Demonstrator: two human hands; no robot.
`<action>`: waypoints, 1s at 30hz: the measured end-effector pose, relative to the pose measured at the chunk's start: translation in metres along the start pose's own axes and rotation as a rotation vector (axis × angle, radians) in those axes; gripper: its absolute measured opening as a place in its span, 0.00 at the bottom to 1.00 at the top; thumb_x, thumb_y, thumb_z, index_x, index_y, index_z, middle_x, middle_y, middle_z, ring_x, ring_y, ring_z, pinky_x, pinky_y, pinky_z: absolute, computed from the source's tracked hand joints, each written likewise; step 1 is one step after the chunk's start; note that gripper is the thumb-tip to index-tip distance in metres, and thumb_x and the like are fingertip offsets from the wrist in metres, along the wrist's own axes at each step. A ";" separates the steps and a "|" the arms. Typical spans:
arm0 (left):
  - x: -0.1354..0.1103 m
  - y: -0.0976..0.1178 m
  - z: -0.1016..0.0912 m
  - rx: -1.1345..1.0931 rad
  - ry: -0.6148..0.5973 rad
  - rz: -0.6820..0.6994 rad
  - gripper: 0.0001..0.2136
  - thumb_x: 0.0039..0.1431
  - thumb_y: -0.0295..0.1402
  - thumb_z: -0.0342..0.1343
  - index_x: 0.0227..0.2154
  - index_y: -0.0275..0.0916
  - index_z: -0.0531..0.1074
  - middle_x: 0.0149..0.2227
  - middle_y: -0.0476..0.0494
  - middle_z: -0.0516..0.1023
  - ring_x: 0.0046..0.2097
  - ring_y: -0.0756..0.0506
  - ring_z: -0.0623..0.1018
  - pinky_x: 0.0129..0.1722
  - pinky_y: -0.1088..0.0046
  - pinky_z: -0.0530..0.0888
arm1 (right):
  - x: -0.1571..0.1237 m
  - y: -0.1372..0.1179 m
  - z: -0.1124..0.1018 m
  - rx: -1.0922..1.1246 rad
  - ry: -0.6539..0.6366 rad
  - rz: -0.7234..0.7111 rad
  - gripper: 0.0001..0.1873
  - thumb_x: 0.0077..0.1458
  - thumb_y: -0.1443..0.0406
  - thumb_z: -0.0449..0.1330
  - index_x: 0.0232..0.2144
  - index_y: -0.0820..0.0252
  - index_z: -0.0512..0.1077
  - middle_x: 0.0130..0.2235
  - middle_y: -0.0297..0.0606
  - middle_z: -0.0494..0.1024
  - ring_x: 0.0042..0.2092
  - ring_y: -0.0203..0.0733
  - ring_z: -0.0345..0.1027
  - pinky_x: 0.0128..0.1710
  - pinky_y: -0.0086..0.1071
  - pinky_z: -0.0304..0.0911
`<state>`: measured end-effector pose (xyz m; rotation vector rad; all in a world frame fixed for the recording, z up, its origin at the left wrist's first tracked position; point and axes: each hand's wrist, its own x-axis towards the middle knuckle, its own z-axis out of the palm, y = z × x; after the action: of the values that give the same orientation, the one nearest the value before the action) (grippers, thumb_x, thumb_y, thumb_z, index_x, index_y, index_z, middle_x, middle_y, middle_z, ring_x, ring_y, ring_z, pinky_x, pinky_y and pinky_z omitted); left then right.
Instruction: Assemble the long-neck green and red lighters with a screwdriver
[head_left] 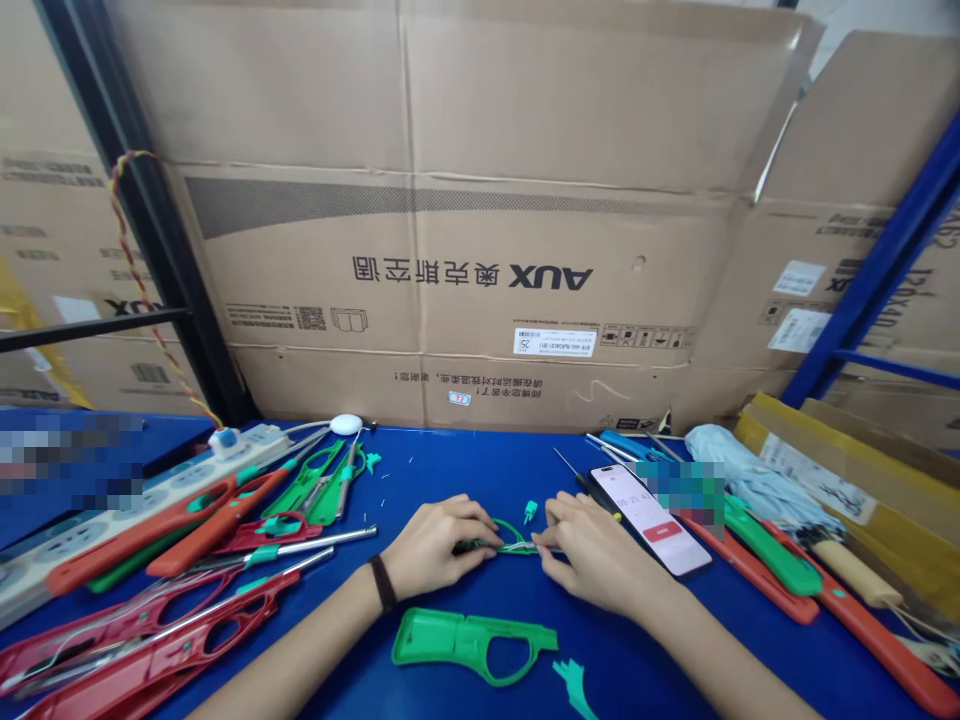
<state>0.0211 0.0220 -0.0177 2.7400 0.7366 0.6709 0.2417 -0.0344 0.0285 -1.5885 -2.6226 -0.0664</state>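
Over smooth blue tabletop, left fingers hold a looped plastic shell.

Casing half left of phone

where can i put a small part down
Widest bare blue tabletop: behind the left hand, right hand and teal part, before the AUX carton, right of tiny metal pieces. Another patch lies between the right forearm and an orange lighter. Crowded: the left, with red lighter shells and power strip; the right rear, around the smartphone.
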 end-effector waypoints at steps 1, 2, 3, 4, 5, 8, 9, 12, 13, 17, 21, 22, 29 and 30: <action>0.000 0.001 0.000 -0.001 0.003 0.000 0.07 0.59 0.32 0.55 0.39 0.45 0.76 0.41 0.50 0.78 0.42 0.48 0.75 0.40 0.76 0.71 | 0.000 0.002 0.001 0.011 0.009 0.002 0.14 0.56 0.68 0.52 0.33 0.57 0.79 0.35 0.43 0.75 0.42 0.47 0.65 0.44 0.39 0.57; 0.000 0.001 -0.001 -0.003 0.007 0.001 0.07 0.59 0.32 0.55 0.39 0.45 0.76 0.41 0.49 0.78 0.42 0.48 0.75 0.39 0.76 0.71 | 0.001 0.004 0.001 0.026 0.024 0.007 0.14 0.57 0.67 0.52 0.35 0.57 0.79 0.35 0.42 0.75 0.42 0.47 0.66 0.44 0.39 0.57; 0.001 0.002 -0.001 -0.006 0.011 0.002 0.07 0.60 0.32 0.55 0.39 0.45 0.76 0.40 0.49 0.78 0.42 0.48 0.75 0.40 0.76 0.71 | 0.002 0.007 0.001 0.046 0.045 0.015 0.14 0.57 0.67 0.52 0.37 0.56 0.78 0.36 0.42 0.75 0.42 0.47 0.66 0.44 0.39 0.58; 0.001 0.003 -0.001 -0.012 0.016 0.002 0.07 0.60 0.32 0.54 0.39 0.44 0.76 0.40 0.49 0.78 0.42 0.48 0.75 0.40 0.76 0.71 | 0.004 0.011 0.001 0.067 0.074 0.027 0.14 0.58 0.66 0.52 0.40 0.56 0.77 0.36 0.42 0.75 0.42 0.47 0.66 0.44 0.39 0.58; 0.001 0.004 -0.001 -0.021 0.021 0.002 0.07 0.60 0.32 0.54 0.39 0.44 0.76 0.40 0.49 0.78 0.42 0.48 0.75 0.40 0.76 0.72 | 0.007 0.014 0.001 0.092 0.109 0.043 0.14 0.58 0.66 0.52 0.42 0.56 0.76 0.37 0.42 0.75 0.43 0.47 0.66 0.45 0.39 0.58; 0.001 0.007 0.000 -0.083 0.039 -0.009 0.08 0.62 0.32 0.53 0.39 0.43 0.76 0.40 0.48 0.78 0.42 0.48 0.76 0.42 0.75 0.72 | 0.017 0.026 0.005 0.205 0.192 0.084 0.16 0.56 0.69 0.52 0.45 0.55 0.73 0.43 0.40 0.74 0.48 0.45 0.65 0.49 0.39 0.57; 0.001 0.008 0.000 -0.122 0.042 -0.015 0.08 0.62 0.32 0.52 0.39 0.43 0.76 0.40 0.48 0.78 0.42 0.49 0.77 0.42 0.76 0.72 | 0.020 0.029 0.009 0.260 0.197 0.086 0.18 0.54 0.72 0.52 0.46 0.55 0.71 0.45 0.40 0.74 0.49 0.44 0.64 0.50 0.38 0.57; 0.002 0.011 -0.001 -0.247 0.047 -0.021 0.09 0.63 0.31 0.51 0.41 0.41 0.76 0.42 0.46 0.79 0.42 0.50 0.78 0.44 0.76 0.73 | 0.028 0.034 0.022 0.402 0.146 0.054 0.24 0.49 0.76 0.52 0.48 0.55 0.70 0.48 0.38 0.74 0.51 0.43 0.64 0.51 0.37 0.58; 0.003 0.011 -0.002 -0.270 0.055 -0.018 0.10 0.63 0.31 0.50 0.41 0.40 0.76 0.43 0.46 0.79 0.43 0.49 0.78 0.45 0.75 0.73 | 0.029 0.035 0.027 0.425 0.130 0.043 0.24 0.49 0.75 0.53 0.48 0.55 0.70 0.48 0.38 0.74 0.51 0.43 0.65 0.51 0.36 0.59; 0.006 0.006 -0.014 -0.236 0.158 -0.027 0.10 0.63 0.33 0.51 0.41 0.40 0.76 0.42 0.44 0.79 0.45 0.47 0.77 0.46 0.71 0.72 | 0.029 0.036 0.040 0.467 0.116 0.019 0.13 0.52 0.68 0.57 0.41 0.55 0.74 0.44 0.37 0.77 0.47 0.43 0.68 0.48 0.35 0.61; 0.000 0.003 -0.019 -0.148 0.205 -0.102 0.10 0.63 0.34 0.50 0.39 0.40 0.76 0.39 0.45 0.80 0.42 0.46 0.77 0.45 0.70 0.73 | 0.028 0.035 0.040 0.490 0.138 0.046 0.10 0.55 0.65 0.57 0.38 0.56 0.76 0.41 0.39 0.78 0.44 0.45 0.70 0.46 0.36 0.62; -0.004 0.003 -0.018 -0.116 0.181 -0.109 0.10 0.63 0.34 0.50 0.40 0.41 0.76 0.40 0.45 0.79 0.42 0.47 0.77 0.46 0.69 0.73 | 0.028 0.034 0.038 0.497 0.146 0.055 0.11 0.56 0.63 0.56 0.40 0.56 0.75 0.43 0.39 0.79 0.45 0.45 0.71 0.46 0.36 0.62; -0.018 0.007 -0.007 0.031 0.140 -0.100 0.13 0.61 0.36 0.53 0.48 0.45 0.71 0.45 0.47 0.76 0.47 0.47 0.76 0.60 0.58 0.60 | 0.027 0.017 0.033 0.714 0.187 0.046 0.15 0.60 0.60 0.51 0.48 0.54 0.70 0.39 0.38 0.78 0.38 0.41 0.73 0.38 0.32 0.65; -0.018 0.006 -0.008 0.044 0.140 -0.093 0.13 0.61 0.36 0.53 0.48 0.45 0.71 0.45 0.47 0.76 0.47 0.47 0.75 0.60 0.57 0.60 | 0.027 0.015 0.034 0.761 0.173 0.057 0.14 0.60 0.59 0.51 0.47 0.54 0.69 0.36 0.37 0.77 0.34 0.40 0.73 0.33 0.31 0.65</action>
<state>0.0054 0.0084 -0.0159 2.6989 0.9138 0.8423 0.2407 -0.0008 -0.0031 -1.2921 -2.0719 0.6753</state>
